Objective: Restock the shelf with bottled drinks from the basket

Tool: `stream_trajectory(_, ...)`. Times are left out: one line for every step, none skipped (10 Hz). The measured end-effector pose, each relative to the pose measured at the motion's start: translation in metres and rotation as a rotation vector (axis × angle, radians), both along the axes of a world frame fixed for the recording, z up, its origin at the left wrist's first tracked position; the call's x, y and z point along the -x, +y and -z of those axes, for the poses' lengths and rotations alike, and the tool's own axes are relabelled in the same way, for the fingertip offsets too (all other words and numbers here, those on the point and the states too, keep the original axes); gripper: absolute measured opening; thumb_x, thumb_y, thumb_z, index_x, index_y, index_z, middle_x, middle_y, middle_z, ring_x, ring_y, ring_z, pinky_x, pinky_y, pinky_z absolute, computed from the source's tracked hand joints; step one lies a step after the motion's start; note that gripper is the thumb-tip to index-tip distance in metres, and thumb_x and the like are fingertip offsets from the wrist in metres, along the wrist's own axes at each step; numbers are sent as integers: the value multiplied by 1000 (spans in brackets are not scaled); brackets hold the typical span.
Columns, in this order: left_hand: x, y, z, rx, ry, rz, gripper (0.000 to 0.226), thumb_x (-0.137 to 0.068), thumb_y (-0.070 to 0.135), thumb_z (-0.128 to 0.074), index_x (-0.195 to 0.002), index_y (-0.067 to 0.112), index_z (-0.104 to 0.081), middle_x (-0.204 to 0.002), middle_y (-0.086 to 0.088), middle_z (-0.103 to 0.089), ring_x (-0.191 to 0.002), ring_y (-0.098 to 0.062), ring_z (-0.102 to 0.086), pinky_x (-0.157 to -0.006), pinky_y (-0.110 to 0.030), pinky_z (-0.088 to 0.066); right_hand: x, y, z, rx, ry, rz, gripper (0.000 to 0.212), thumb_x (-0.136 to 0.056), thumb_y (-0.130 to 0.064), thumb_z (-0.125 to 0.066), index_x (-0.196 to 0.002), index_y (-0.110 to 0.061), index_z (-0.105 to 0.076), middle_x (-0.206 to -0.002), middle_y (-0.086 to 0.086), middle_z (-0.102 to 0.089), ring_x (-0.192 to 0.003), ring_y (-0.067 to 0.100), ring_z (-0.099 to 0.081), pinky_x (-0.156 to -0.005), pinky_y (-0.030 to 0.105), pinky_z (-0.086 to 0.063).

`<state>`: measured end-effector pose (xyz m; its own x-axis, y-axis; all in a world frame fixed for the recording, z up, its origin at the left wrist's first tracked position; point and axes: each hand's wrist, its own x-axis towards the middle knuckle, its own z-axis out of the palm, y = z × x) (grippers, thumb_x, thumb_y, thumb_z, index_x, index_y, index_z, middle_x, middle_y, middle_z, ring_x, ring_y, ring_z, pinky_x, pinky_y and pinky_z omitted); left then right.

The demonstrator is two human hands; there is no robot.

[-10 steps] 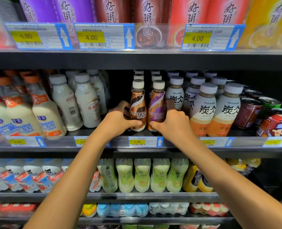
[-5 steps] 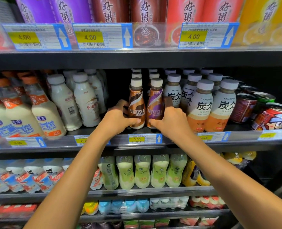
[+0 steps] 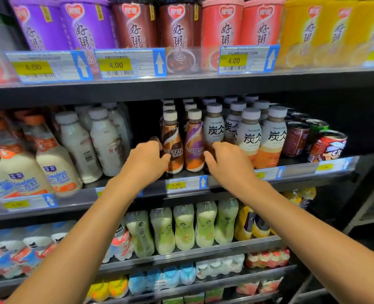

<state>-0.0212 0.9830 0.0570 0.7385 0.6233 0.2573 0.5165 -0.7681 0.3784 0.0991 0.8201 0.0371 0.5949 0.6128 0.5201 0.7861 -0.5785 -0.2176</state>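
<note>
Both arms reach forward and up from the bottom corners, forearms bare and converging on the front of the middle shelf (image 3: 300,173). The left hand (image 3: 146,161) is wrapped round the left side of the brown Nescafé bottle (image 3: 172,145), thumb on the label and fingers curled behind it. The right hand (image 3: 227,163) mirrors it on the purple Nescafé bottle (image 3: 194,143), thumb against the lower right side and fingers curled in towards the back (how far round they go is hidden). Both bottles stand upright, side by side, at the shelf's front edge, just above the 5.00 price tag (image 3: 186,183).

To the left of the brown bottle is a dark open lane (image 3: 144,119), with white milk bottles (image 3: 107,143) beyond it. To the right, the Tanbing bottles (image 3: 249,137) crowd just beside the purple one, with cans (image 3: 295,139) further along. The upper shelf (image 3: 181,88) hangs above the caps.
</note>
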Motion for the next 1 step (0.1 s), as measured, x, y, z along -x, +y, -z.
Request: stream_trajectory(7, -24, -3, -122, -18, 68, 24, -101, 30, -41, -101, 11, -56, -99, -11, -63, -89, -33, -58, -78, -43, -50, 0, -18, -1, 47, -196, 0, 40, -104, -34, -41, -92, -6, -67, -92, 13, -68, -89, 33, -62, -72, 39, -40)
